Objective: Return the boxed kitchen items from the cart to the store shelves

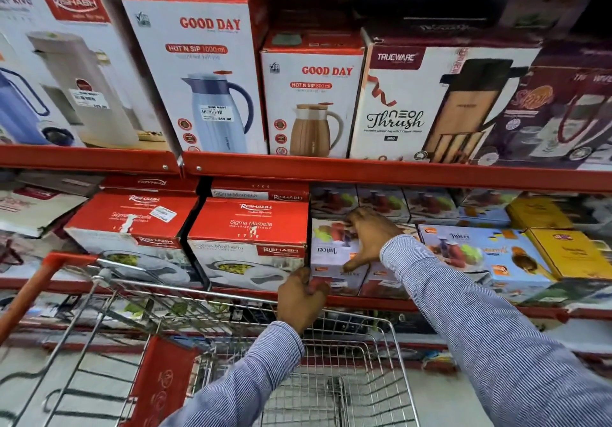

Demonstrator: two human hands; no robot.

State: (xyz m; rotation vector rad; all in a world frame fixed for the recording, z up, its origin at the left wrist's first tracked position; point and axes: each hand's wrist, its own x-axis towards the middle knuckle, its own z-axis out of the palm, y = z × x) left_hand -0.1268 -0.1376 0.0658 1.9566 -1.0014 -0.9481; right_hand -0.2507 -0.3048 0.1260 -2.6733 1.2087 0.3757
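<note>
A white Juicer box (331, 254) with fruit pictures sits on the lower red shelf (371, 302), right beside a red Rishabh casserole box (248, 227). My right hand (367, 237) lies spread on the Juicer box's top, fingers apart. My left hand (303, 297) grips the box's lower front-left corner at the shelf lip. Both arms wear striped sleeves. The wire shopping cart (344, 377) stands below, its basket showing no boxes in the visible part.
More Juicer boxes (477, 251) and yellow boxes (563, 251) fill the shelf to the right. Flask boxes (311, 95) line the upper shelf. The cart's red handle (36, 290) and red child-seat flap (162, 383) are at lower left.
</note>
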